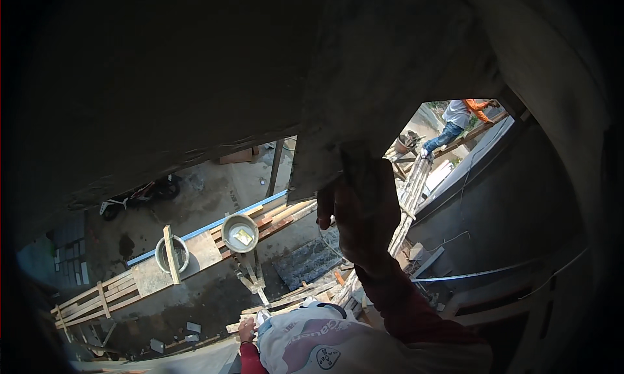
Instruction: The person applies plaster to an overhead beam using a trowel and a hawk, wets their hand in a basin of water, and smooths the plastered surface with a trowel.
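My right hand (364,227) is raised in deep shade beneath a dark concrete surface (383,68). Its fingers are curled round something dark, pressed up close to that surface; the shade hides what it is. Low at my left side, my left hand (247,330) is small in view, its fingers curled beside the light timber planks (286,302). I cannot make out whether anything is in it. My pale printed shirt (312,338) with dark red sleeves covers the lower middle.
Below on the left, a plank scaffold (120,289) carries a round bucket (231,234) and a tub with a board (171,253) across it. A motorcycle (140,195) stands on the ground. Another person (455,120) is on the bound poles (413,192) at far right.
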